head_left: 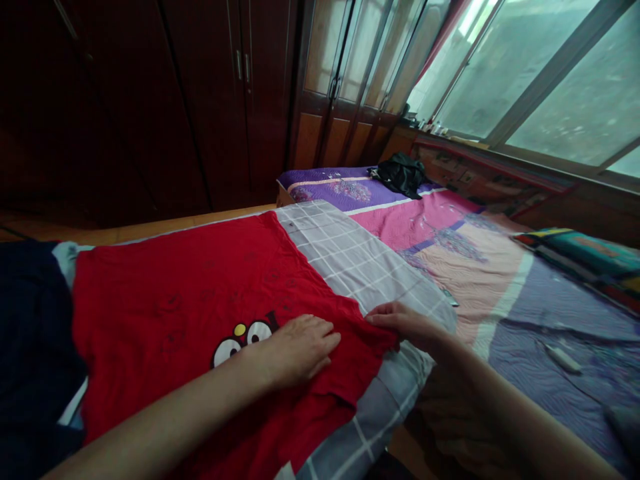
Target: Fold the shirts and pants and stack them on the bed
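I have the red shirt [150,293] spread toward 8 o'clock of my view, lying over a grey checked cloth [325,233], its big-eyed print partly covered by my left forearm. My left hand [303,347] rests palm-down on the shirt at 6 o'clock, fingers loosely spread and slightly bent. At 4 o'clock my right hand [403,322] has its fingers drawn narrow, holding the shirt's edge. Dark blue clothing [30,333] sits near 8 o'clock, beside the shirt; a black garment [401,175] lies on the bed [500,267] at 2 o'clock.
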{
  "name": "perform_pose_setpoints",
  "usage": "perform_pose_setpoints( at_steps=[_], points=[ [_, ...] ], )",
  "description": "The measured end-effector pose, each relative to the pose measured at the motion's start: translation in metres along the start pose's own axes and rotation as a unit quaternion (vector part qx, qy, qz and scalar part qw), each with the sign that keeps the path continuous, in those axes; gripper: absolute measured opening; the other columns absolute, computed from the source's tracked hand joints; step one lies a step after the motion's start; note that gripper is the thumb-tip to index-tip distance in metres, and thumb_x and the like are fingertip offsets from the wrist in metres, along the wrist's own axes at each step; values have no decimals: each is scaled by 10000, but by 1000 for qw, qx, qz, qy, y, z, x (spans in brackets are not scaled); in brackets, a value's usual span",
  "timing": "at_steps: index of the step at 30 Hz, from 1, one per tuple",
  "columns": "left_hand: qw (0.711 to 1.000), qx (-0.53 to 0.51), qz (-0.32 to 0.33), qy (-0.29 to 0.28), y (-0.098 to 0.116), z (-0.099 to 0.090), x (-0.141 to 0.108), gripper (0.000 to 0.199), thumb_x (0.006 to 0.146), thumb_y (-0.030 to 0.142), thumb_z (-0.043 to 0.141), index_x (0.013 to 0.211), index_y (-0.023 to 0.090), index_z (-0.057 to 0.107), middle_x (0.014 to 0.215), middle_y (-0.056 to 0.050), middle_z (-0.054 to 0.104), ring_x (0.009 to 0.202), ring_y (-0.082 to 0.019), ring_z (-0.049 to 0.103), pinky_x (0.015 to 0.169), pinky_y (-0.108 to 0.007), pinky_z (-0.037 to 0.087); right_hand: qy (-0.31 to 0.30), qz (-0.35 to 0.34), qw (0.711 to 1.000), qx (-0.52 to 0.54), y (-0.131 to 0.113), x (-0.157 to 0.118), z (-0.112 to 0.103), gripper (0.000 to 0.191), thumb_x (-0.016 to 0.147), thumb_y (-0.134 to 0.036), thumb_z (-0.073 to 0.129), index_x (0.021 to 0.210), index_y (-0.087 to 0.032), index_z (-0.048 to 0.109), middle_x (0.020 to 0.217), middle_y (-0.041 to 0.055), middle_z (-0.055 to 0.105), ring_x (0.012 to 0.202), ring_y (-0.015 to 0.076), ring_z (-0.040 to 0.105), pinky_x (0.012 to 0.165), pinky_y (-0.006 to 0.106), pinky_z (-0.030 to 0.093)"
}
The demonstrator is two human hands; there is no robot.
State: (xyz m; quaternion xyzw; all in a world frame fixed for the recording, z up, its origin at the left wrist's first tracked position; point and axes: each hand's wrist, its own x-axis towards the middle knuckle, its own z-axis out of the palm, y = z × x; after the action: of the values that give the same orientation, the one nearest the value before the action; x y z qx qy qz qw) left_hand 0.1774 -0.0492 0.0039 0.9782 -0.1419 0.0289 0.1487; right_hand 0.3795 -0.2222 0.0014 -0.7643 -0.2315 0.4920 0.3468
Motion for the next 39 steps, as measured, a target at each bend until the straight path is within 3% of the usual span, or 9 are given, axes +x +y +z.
perform_pose_setpoints(
  at_steps=[8, 15, 19, 21, 24, 26, 28, 33, 39],
  points=[
    [997, 36, 17, 60, 11, 46, 27, 178, 904, 193, 442, 995, 154, 590, 1142, -115, 579, 1127, -255, 522, 1006, -401, 407, 75, -49, 995, 38, 5, -4, 1, 300, 619, -395, 706, 584, -157, 526, 465, -62, 457, 417, 39, 364, 419, 184, 261],
    [997, -45, 41, 42, 7, 51, 17, 381, 912, 351, 479, 1254, 191, 526, 1435, -151, 411, 1388, -331, 255, 1121, -530, 227, 93, 6, 985, 147, -1, -3, 7, 431, 610, -338, 717, 978, -158, 584, 709, 14, 648, 547, 121, 564, 497, 231, 412],
    [991, -114, 45, 57, 7, 48, 18, 481, 867, 346, 557, 1313, 175, 496, 1449, -167, 392, 1383, -332, 267, 1128, -537, 202, 170, -122, 975, 79, -9, -9, 18, 379, 585, -208, 643, 959, -163, 601, 803, 43, 681, 683, 162, 617, 633, 268, 477],
    [977, -188, 27, 100, 4, 48, 21, 393, 850, 261, 564, 1230, 164, 563, 1399, -148, 457, 1331, -282, 372, 1118, -450, 279, 237, -250, 936, -77, -11, -16, 31, 289, 665, -183, 573, 951, -184, 622, 844, 50, 680, 741, 178, 618, 670, 289, 481],
    [924, -305, -92, 211, -7, 48, 25, 227, 839, 110, 467, 968, 161, 647, 1131, -98, 622, 1089, -185, 567, 982, -321, 434, 263, -425, 796, -342, -7, -27, 57, 269, 810, -117, 465, 986, -200, 651, 875, 69, 673, 783, 189, 591, 696, 310, 468],
    [874, -365, -185, 262, -15, 49, 27, 215, 824, 94, 447, 929, 159, 624, 977, -74, 647, 945, -167, 608, 883, -309, 481, 239, -482, 722, -435, 1, -30, 72, 298, 860, -85, 418, 1027, -189, 643, 872, 82, 671, 765, 192, 567, 683, 315, 466],
    [832, -426, -230, 273, -22, 50, 28, 243, 827, 135, 462, 1040, 153, 579, 942, -65, 643, 864, -163, 624, 799, -306, 508, 218, -498, 698, -466, 12, -31, 82, 307, 868, -68, 406, 1066, -172, 616, 876, 87, 670, 744, 193, 552, 662, 317, 475],
    [826, -451, -223, 254, -22, 48, 27, 433, 816, 163, 502, 1248, 175, 477, 1099, -81, 605, 848, -142, 624, 751, -277, 512, 226, -508, 704, -442, 34, -28, 81, 466, 823, -56, 436, 1277, -156, 472, 1211, 138, 580, 1066, 254, 526, 852, 394, 486],
    [872, -393, -184, 228, -20, 46, 25, 377, 834, 172, 496, 1210, 188, 517, 1091, -71, 630, 940, -166, 615, 808, -287, 497, 270, -294, 841, -366, 35, -25, 64, 349, 677, -116, 516, 1008, -192, 599, 913, 69, 621, 825, 224, 588, 691, 340, 492]
  ],
)
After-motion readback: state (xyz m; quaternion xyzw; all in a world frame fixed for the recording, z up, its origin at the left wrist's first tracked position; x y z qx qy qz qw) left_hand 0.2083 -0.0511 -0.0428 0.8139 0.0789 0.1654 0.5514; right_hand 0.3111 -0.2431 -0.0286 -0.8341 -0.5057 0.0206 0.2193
